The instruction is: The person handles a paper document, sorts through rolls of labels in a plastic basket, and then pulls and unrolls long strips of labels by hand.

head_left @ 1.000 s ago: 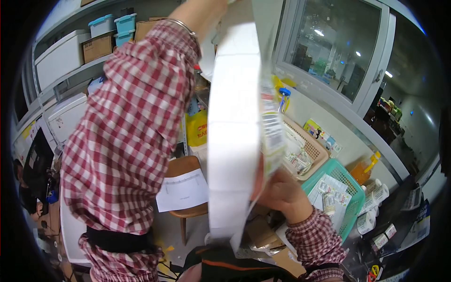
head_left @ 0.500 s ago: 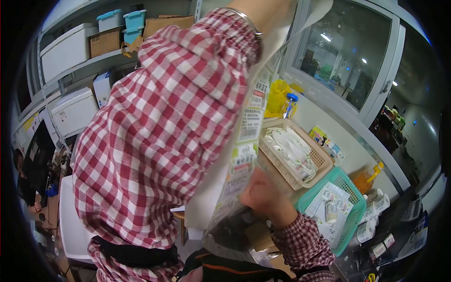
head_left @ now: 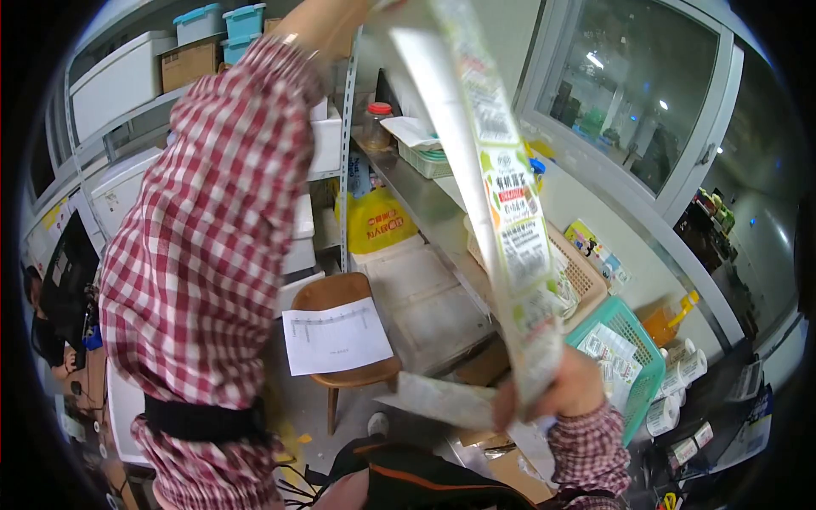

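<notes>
A long strip of printed labels [head_left: 510, 221] on white backing runs from the top of the view down to the lower right. My right hand [head_left: 571, 384] is closed around its lower end, and a loose tail of the strip [head_left: 442, 399] trails out to the left below it. My left hand [head_left: 336, 15] is raised at the top edge, mostly cut off, beside the strip's upper end and seemingly pinching it. My red checked sleeve [head_left: 212, 221] fills the left of the view.
A wooden stool [head_left: 327, 293] with a paper sheet [head_left: 336, 336] stands on the floor below. At the right are a beige basket [head_left: 586, 276], a teal basket [head_left: 637, 340] of small packets and label rolls [head_left: 680, 370]. A yellow bag [head_left: 378, 223] and shelves with boxes [head_left: 191, 64] are behind.
My left arm has swung left and up, uncovering the stool and shelves. The strip is now stretched out long between both hands, and my right hand has shifted right.
</notes>
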Demonstrator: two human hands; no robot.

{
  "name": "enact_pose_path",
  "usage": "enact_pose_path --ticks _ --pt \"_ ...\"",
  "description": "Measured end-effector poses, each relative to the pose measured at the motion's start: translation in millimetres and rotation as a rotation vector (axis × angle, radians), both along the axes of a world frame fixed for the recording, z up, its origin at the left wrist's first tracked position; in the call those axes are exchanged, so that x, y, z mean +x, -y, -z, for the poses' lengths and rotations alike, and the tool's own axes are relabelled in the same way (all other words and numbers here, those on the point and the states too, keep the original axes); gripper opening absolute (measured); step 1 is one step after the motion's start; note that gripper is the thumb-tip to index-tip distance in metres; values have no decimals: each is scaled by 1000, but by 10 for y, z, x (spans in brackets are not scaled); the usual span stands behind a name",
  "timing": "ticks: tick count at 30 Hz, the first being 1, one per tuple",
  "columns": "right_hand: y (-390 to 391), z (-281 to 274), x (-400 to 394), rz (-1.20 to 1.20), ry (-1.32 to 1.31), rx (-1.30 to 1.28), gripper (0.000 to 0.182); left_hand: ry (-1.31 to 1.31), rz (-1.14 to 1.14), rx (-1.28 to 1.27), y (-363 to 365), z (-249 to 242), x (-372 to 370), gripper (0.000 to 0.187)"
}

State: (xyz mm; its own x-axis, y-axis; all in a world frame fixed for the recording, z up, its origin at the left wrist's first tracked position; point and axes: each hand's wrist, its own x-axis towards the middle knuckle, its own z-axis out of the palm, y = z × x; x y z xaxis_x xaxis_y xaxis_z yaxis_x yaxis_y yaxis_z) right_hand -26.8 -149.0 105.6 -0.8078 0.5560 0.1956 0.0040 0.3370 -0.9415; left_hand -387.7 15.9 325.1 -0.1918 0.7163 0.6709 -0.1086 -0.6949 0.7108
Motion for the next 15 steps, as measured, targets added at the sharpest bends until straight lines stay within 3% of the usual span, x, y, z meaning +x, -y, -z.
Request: enact_pose_path --ticks 2,4,5,6,8,9,10,11,14,15 --pt "64 81 453 172 -83 350 42 -938 -162 -40 -658 715 -879 61" --pt "49 -336 292 -153 -601 -126 30 -795 -353 -751 227 1169 -170 67" --pt "9 -567 295 83 -436 54 34 -959 -340 -762 276 1351 -109 67" --pt "-37 -774 312 321 -257 223 39 -1124 -321 -769 266 1524 -75 68" --pt "-83 -1039 99 557 -35 359 31 -933 -70 -441 319 1798 -7 68" --pt "-156 -1144 -19 508 21 358 35 -658 189 -483 552 1775 207 70" --pt "-247 -1209 -136 457 78 355 39 -592 386 -399 693 1789 357 79" --pt "-351 -1231 -240 405 100 380 36 -619 561 -249 755 1825 466 69" --pt "-460 -1231 -582 376 157 416 31 -668 836 -194 928 2023 934 78" --pt "-167 -1371 -596 379 182 415 46 -706 734 -177 1040 2071 1084 75"
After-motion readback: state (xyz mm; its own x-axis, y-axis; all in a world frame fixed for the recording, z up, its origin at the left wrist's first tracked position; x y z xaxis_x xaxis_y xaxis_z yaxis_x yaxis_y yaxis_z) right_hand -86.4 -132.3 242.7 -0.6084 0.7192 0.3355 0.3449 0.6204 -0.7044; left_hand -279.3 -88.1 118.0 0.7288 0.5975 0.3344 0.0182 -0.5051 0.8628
